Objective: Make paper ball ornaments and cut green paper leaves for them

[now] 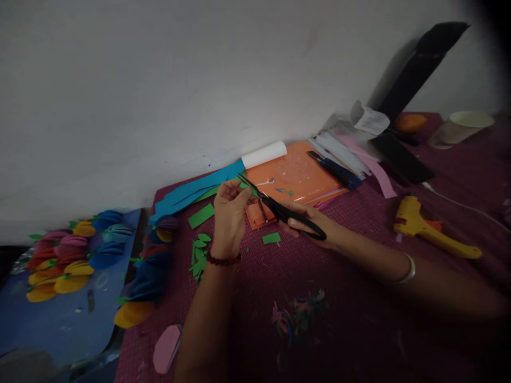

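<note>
My left hand (231, 215), with a dark beaded bracelet at the wrist, pinches a small green piece (249, 188) between thumb and fingers. My right hand (305, 221) is wrapped round black scissors (281, 210), whose blades point up and left, beside the green piece. Whether the blades touch it I cannot tell. Left of my left hand lies a green rectangle (202, 216), with several cut green leaf shapes (198, 256) below it. Another small green rectangle (271, 238) rests on the maroon cloth between the two forearms.
Blue strips (191, 191) and an orange packet (295, 170) lie behind my hands. A yellow glue gun (435, 231), phone (400, 158) and cup (461, 129) are right. Colourful paper shapes (72, 255) are left; scraps (299, 314) lie in front.
</note>
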{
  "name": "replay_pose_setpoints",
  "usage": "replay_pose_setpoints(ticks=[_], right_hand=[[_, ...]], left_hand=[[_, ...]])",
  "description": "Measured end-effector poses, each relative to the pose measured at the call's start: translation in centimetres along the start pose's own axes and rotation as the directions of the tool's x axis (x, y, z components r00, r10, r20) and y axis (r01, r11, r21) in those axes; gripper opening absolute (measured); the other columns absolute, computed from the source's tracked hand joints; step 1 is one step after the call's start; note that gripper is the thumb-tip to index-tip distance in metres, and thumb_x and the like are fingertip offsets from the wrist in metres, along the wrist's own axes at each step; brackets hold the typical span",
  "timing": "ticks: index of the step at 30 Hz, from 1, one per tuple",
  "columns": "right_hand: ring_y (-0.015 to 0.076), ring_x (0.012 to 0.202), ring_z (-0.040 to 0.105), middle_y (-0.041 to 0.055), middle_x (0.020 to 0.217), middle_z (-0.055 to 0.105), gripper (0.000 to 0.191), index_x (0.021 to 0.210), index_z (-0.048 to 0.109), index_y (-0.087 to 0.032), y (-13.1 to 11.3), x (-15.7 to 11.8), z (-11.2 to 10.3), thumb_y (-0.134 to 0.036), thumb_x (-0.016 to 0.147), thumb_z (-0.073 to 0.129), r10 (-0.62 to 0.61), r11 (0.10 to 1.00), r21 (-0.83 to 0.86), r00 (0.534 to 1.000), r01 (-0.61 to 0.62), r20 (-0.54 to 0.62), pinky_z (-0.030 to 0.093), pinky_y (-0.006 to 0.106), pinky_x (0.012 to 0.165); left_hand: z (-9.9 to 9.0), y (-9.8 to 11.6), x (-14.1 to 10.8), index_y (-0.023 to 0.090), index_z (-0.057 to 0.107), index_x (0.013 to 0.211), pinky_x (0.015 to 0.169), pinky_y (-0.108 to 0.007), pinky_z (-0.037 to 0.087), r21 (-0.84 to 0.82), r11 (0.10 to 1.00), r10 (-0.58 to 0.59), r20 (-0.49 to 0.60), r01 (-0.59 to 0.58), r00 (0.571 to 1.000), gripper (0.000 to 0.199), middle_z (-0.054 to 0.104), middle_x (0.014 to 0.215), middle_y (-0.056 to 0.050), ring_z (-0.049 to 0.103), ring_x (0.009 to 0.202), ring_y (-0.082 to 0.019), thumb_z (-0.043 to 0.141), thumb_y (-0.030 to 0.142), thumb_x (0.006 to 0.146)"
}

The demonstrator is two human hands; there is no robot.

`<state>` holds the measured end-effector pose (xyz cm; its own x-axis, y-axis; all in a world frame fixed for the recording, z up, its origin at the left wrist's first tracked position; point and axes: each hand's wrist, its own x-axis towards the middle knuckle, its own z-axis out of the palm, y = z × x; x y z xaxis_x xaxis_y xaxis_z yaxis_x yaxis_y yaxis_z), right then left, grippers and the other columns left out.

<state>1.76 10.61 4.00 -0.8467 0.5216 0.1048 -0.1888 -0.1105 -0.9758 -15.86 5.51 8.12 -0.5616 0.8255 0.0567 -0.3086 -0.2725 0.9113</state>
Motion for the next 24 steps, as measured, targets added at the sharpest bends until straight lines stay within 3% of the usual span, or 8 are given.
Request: replay_pose_setpoints(ticks=[15, 24], right_hand=[[0.0046, 0.048, 0.033, -0.006, 0.063, 0.041, 0.057, 0.127, 0.054, -0.015, 0.12, 0.01, -0.06, -0.046, 0.081, 0.068, 0.023, 0.999, 0.041, 1.0, -0.024, 0.002, 0.025, 0.023, 0.045], [0.0046, 0.049, 0.033, -0.0051, 0.066, 0.042, 0.059, 0.127, 0.056, -0.016, 0.46, 0.0, -0.24, -0.046, 0.078, 0.071, 0.038, 0.998, 0.056, 0.999, -0.037, -0.02, 0.023, 0.023, 0.045]], left_hand=[[-0.27, -0.05, 0.24, 0.019, 0.056, 0.081, 0.058, -0.024, 0.05, 0.025, 1.0, -0.008, 0.007, 0.008, 1.0, 0.026, 0.057, 0.065, 0.006, 0.056, 0.054, -0.007, 0.072, 0.009, 0.064], [-0.47, -0.05, 0.47, 0.016, 0.059, 0.068, 0.058, -0.021, 0.05, -0.066, 0.991, -0.116, 0.068, 0.12, 0.991, 0.015, 0.058, 0.06, 0.004, 0.056, 0.053, -0.006, 0.074, 0.011, 0.064]])
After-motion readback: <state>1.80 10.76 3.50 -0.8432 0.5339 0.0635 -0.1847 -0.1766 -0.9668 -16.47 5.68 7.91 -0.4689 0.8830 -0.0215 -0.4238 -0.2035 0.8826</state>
